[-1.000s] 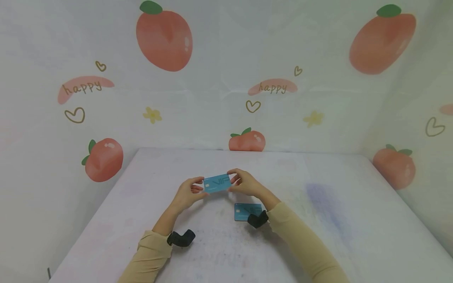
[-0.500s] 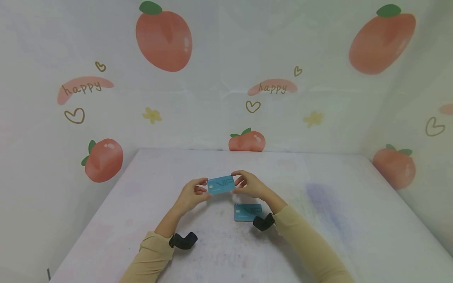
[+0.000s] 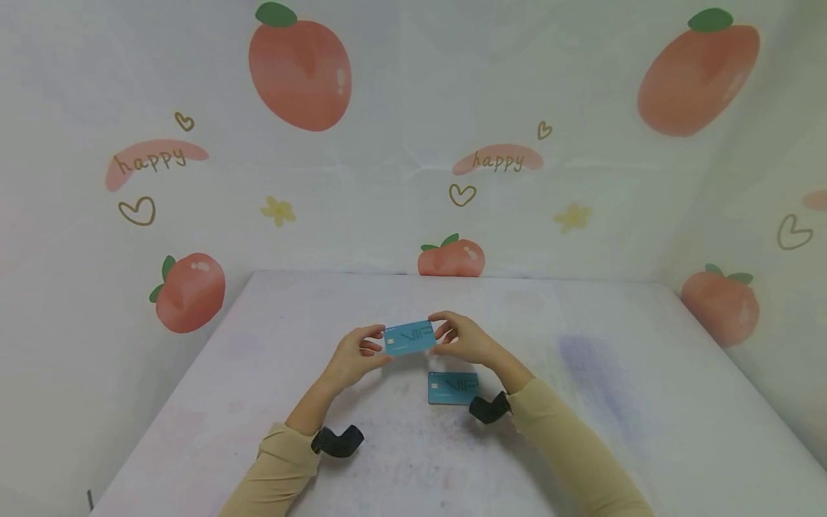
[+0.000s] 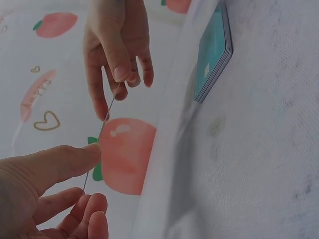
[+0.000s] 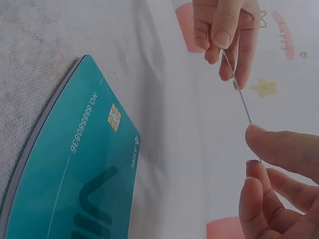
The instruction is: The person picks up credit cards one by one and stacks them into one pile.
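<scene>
A thin blue VIP card (image 3: 410, 339) is held up above the table between both hands. My left hand (image 3: 352, 357) pinches its left end between thumb and fingers, and my right hand (image 3: 466, 339) pinches its right end the same way. The wrist views show this card (image 5: 241, 97) edge-on as a thin line. Below and nearer to me lies a small stack of matching blue cards (image 3: 451, 388), beside the right wrist. In the right wrist view the top card of the stack (image 5: 84, 149) shows a gold chip and printed numbers.
The white table (image 3: 388, 474) carries a faint purple smudge to the right. A white cloth backdrop (image 3: 400, 93) printed with red fruit stands behind and at the sides. Black wrist mounts (image 3: 339, 441) jut inward from both sleeves.
Both hands have shifted slightly to the right together, carrying the held card along. The stack of cards has stayed where it was, and the right wrist mount now covers less of it.
</scene>
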### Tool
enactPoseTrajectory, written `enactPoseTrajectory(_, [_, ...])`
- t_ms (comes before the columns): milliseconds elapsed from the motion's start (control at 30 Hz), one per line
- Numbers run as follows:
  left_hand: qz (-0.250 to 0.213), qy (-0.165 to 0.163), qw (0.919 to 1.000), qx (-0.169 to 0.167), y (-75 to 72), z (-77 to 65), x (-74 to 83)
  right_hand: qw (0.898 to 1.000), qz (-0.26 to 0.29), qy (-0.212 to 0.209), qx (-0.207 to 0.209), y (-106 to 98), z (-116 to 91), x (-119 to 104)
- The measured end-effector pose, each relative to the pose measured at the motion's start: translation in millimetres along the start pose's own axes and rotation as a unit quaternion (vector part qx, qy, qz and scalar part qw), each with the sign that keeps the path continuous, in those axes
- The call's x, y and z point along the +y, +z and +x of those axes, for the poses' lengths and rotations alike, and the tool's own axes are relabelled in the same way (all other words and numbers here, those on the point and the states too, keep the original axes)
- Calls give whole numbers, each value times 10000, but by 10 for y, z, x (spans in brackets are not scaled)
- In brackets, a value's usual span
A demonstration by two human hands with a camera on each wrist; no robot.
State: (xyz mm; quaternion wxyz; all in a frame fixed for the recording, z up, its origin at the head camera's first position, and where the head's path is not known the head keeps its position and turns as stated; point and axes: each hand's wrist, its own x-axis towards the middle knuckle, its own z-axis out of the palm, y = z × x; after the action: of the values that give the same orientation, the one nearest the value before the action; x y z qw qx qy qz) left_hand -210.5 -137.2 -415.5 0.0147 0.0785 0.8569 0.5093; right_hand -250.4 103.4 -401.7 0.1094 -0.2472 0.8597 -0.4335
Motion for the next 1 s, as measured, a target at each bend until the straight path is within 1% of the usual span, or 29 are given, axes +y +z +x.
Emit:
enactPoseTrajectory(233, [28, 109, 9999, -63, 34, -10, 24, 9999, -7, -124, -45, -43, -75, 15])
enactPoseTrajectory(500, [47, 35, 9999, -123, 88, -11, 39, 9998, 25, -203, -55, -81, -135, 83])
enactPoseTrajectory(833, [39, 134, 9998, -129, 147, -22, 65, 9993, -93, -370, 1, -117, -205, 103])
enactPoseTrajectory(1000, [42, 137, 9998, -134, 174, -28, 77, 9994, -83, -347, 21, -133, -240, 110])
